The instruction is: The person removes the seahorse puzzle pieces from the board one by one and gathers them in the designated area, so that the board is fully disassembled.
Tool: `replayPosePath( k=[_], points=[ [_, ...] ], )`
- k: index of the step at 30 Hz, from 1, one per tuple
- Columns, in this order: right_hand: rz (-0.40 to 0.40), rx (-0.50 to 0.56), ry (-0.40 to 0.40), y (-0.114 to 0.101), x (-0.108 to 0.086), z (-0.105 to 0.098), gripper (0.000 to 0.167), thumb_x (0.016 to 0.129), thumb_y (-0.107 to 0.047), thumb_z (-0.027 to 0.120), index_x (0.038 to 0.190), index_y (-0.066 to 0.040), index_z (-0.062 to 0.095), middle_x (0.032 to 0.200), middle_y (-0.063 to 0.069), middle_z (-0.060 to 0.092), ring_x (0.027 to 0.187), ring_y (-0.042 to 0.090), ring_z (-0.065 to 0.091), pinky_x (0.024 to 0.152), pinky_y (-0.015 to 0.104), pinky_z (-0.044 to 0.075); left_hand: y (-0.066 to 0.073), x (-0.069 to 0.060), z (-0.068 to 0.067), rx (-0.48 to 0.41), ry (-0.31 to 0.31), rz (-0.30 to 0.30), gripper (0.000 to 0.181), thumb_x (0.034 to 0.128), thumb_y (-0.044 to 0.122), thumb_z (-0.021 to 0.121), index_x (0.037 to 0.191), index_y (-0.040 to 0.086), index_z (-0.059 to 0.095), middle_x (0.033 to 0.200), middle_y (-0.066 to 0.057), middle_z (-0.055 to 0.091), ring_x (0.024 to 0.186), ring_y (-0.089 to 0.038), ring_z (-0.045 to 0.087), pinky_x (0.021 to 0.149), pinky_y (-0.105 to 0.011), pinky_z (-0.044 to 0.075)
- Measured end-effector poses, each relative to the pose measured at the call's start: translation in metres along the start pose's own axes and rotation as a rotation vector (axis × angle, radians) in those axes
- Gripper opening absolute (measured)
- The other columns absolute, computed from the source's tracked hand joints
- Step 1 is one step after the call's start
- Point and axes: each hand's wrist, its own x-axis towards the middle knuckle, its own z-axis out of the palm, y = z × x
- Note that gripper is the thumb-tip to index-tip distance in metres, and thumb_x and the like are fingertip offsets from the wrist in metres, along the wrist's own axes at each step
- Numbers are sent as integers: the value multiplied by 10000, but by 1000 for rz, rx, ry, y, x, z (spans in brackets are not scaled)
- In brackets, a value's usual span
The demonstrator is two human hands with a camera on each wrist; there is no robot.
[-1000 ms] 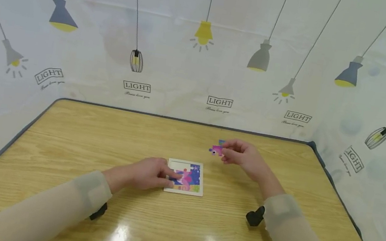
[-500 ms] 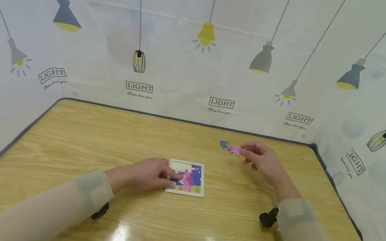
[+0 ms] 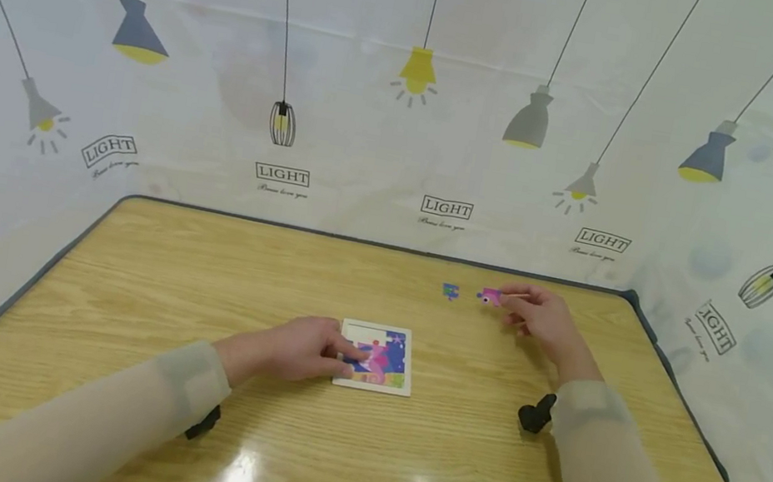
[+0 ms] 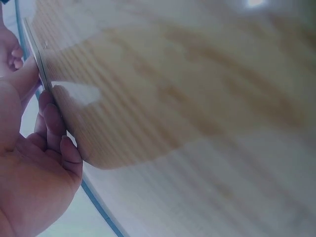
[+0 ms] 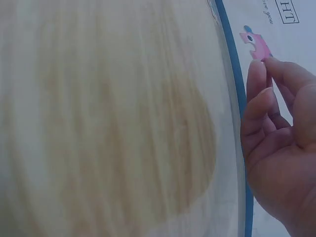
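In the head view, my left hand rests at the left side of a small white-framed puzzle board. Its forefinger lies straight across the pink, purple and blue picture; the left wrist view shows other fingers curled by the edge of the board. Farther back on the right, my right hand pinches a pink puzzle piece with a printed eye between thumb and fingertips. The right wrist view shows that pink piece sticking out past the fingertips. A blue-green puzzle piece lies on the table to its left.
The wooden table has a dark edge strip along its back. Behind it hangs a white sheet printed with lamps. A black wrist device sits below the right sleeve.
My right hand has moved right with the pink puzzle piece, away from the blue-green piece, which now shows fully. My left hand stays on the board. The head view has shifted slightly.
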Motion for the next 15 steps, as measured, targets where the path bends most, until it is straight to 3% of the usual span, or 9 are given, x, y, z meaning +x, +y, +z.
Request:
replayPosePath(
  k=[6, 11, 15],
  points=[
    [77, 51, 14, -7, 5, 1, 440, 1098, -280, 695, 1462, -38, 641, 1022, -8, 749, 775, 80, 680, 634, 234, 541, -1, 0, 0, -7, 0, -9, 369, 1080, 367, 718, 1439, 283, 737, 948, 5, 571, 862, -149, 500, 773, -305, 398],
    [105, 141, 4, 3, 18, 7, 448, 1086, -220, 713, 1468, -7, 619, 913, -54, 756, 730, 59, 691, 599, 212, 538, -1, -1, -1, -10, -6, -9, 374, 1077, 368, 722, 1442, 286, 735, 962, 4, 577, 865, -147, 510, 776, -304, 402],
    [102, 154, 23, 9, 24, 11, 445, 1079, -212, 721, 1456, 5, 629, 856, -76, 751, 713, 45, 681, 585, 203, 526, 0, -1, -2, -19, -8, -12, 370, 1076, 360, 726, 1440, 289, 736, 969, 3, 583, 872, -146, 520, 782, -305, 408]
  ],
)
